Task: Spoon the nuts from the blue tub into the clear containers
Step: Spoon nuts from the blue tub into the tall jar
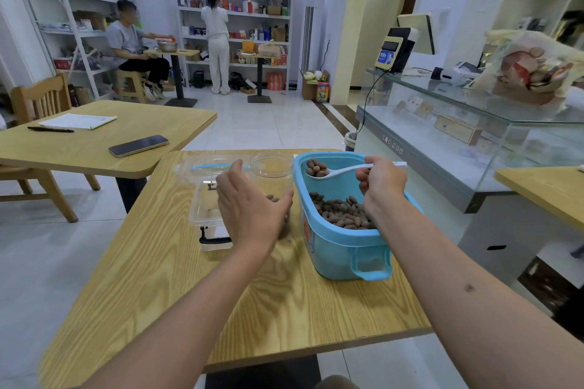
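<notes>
The blue tub [344, 230] is sitting on the surface [221, 309], still holding nuts [343, 213]. Your left hand [249, 208] is cupping the clear jar [272, 174], grip wide. Your right hand [380, 181] is pinching the loaded spoon [335, 171]; next, carry it level over the jar and tip.

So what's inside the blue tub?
Brown nuts heaped in the blue tub. The right hand holds a white spoon with more nuts above it. That wrist hides part of the heap.
</notes>
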